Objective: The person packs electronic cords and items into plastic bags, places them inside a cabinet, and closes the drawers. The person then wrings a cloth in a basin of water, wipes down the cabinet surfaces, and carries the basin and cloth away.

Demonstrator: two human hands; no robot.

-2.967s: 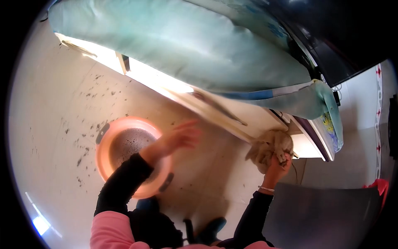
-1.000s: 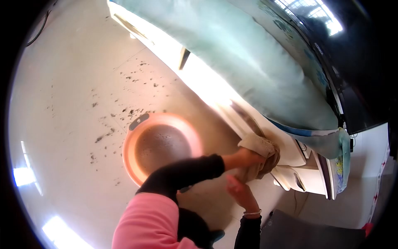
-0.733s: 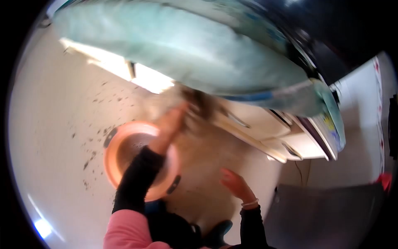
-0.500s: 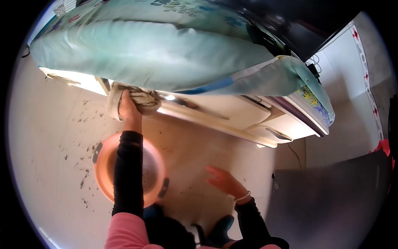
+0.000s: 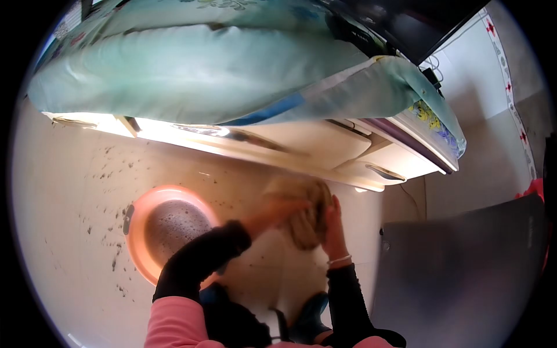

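A brown cloth (image 5: 304,223), blurred by motion, is between my hands over the floor, to the right of the basin. My left hand (image 5: 281,211) grips it from the left, its fingers smeared against the folds. At the cloth's right edge is my right hand (image 5: 333,229), upright with its fingers extended against the fabric. An orange basin (image 5: 139,232) with grey handles holds murky, bubbly water, and my left forearm passes over its right side.
A cream cabinet (image 5: 313,142) under a pale green cover (image 5: 174,75) runs across the back. A black screen (image 5: 418,20) stands at the upper right, and a dark grey panel (image 5: 458,278) at the lower right. Dark specks (image 5: 116,249) dot the floor left of the basin.
My left hand has brought the cloth from the cabinet front, at the left, down and right to my right hand. My right hand has turned upright and now touches the cloth.
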